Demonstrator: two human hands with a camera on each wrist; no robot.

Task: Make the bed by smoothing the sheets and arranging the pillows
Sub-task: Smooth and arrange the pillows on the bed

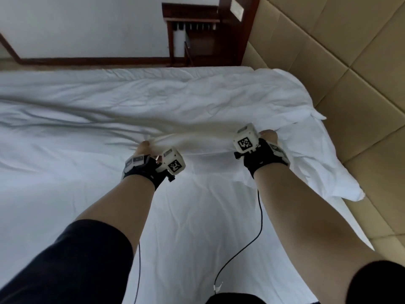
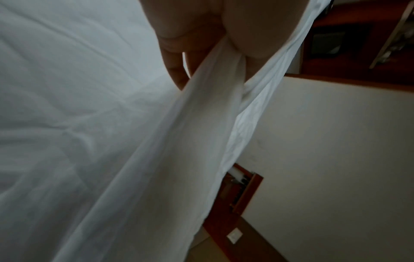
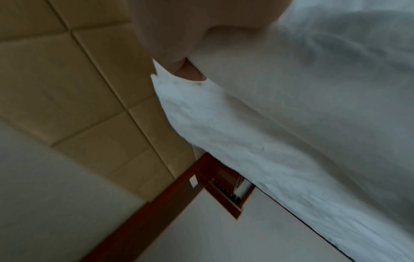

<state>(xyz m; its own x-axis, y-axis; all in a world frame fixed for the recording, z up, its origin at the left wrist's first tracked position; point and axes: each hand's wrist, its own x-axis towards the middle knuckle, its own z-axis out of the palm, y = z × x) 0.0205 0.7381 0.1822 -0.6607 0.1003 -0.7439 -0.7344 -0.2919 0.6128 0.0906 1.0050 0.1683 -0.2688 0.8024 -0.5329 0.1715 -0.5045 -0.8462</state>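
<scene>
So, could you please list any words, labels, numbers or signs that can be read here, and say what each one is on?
No readable words or numbers anywhere.
Left wrist cube: a black-and-white square marker pattern, no letters.
Right wrist cube: the same kind of marker, no letters.
Wall plate: blank, or too blurred to tell.

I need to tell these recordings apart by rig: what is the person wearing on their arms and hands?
Bare forearms, dark short sleeves. Left hand and right hand are ungloved; each wrist has a black strap carrying a white camera cube with a black square marker. Thin black cables trail from both.

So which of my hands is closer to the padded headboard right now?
Your right hand, gripping the white cover beside the tan padded headboard. The left hand holds the same edge farther along the bed.
</scene>
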